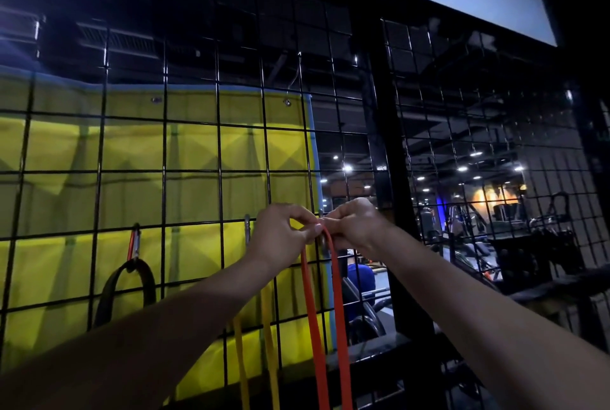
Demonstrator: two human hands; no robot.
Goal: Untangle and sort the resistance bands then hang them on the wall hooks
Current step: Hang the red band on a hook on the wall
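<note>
Left hand (280, 234), right hand (355, 228): both pinching top of orange band (336, 294) against wire grid (218, 145), apparently at a hook. Band: light, limp, stretchy; hold at loop apex. Yellow band (267, 337), black band (128, 291) hang leftward.

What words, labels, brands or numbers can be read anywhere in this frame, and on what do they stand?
None can be read.
The orange band, yellow band, black band and yellow mat show no print.
Glowing shapes on the far gym wall are too blurred to tell.
</note>
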